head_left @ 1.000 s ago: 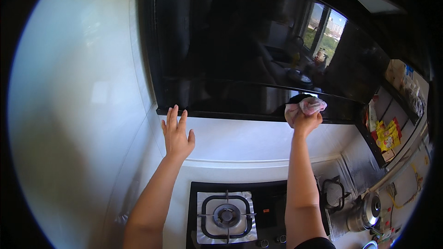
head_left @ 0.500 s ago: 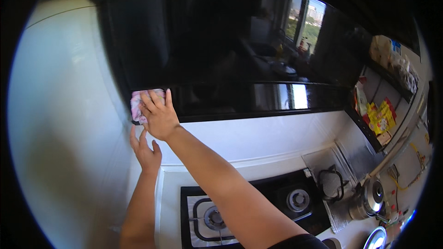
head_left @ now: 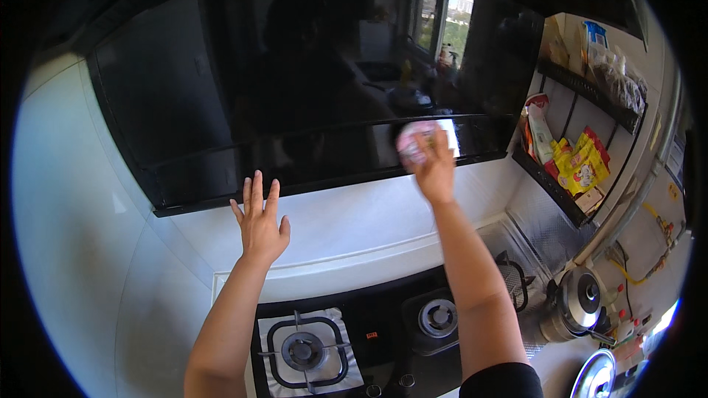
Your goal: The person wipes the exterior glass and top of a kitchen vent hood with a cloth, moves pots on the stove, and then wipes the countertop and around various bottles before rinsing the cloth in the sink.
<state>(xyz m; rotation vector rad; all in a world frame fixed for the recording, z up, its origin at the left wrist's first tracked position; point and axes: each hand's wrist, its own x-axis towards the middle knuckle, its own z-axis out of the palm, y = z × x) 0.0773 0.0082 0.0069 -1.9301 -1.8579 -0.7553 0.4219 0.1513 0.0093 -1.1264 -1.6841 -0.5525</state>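
My right hand (head_left: 434, 168) presses a crumpled pink and white cloth (head_left: 412, 140) against the lower front strip of a glossy black range hood (head_left: 243, 103), right of its middle. My left hand (head_left: 259, 222) lies flat with fingers spread on the white wall just under the hood's bottom edge, holding nothing. The hood's dark glass reflects a window and the room.
Below is a black gas hob with a left burner (head_left: 304, 351) and a right burner (head_left: 438, 318). A metal pot with a lid (head_left: 582, 298) stands at the lower right. Wall shelves at the right hold yellow and red packets (head_left: 582, 163). White wall tiles (head_left: 74, 236) fill the left.
My right hand with the cloth has swept along the hood's lower strip: from the right end to the far left, and now back to right of the middle. The left hand stays on the wall.
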